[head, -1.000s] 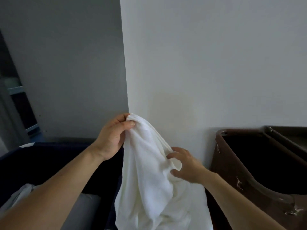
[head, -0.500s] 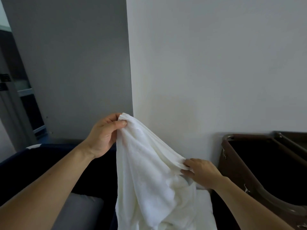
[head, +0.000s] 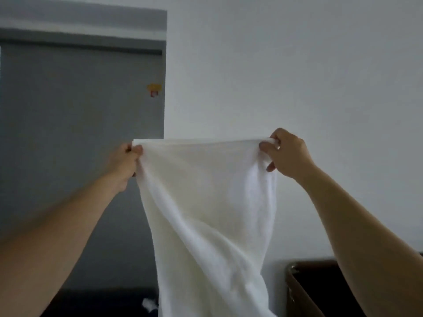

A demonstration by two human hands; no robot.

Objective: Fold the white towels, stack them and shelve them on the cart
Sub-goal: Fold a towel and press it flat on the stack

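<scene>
Two hands hold a white terry towel [head: 206, 202] up in the air by its top hem, in front of a plain white wall [head: 297, 65] and partly across a grey door [head: 80, 110]; nothing carries it. The left hand [head: 127, 161] pinches the left top corner between thumb and curled fingers [head: 137, 149]. The right hand [head: 287, 154] pinches the right top corner the same way. The hem runs taut and nearly level between them.

Below it the cloth hangs in slanting folds and narrows, so the lower part looks twisted; its bottom end is out of view. A brown open bin [head: 297, 282] stands near it at the lower right.

The step in hand seems to be spreading the towel for its first fold. To do it well, grip right at the corners, hold the hem level, and give a short shake so the lower corners fall square. Only then bring corner to corner, with the tail hanging clear of the bin.
</scene>
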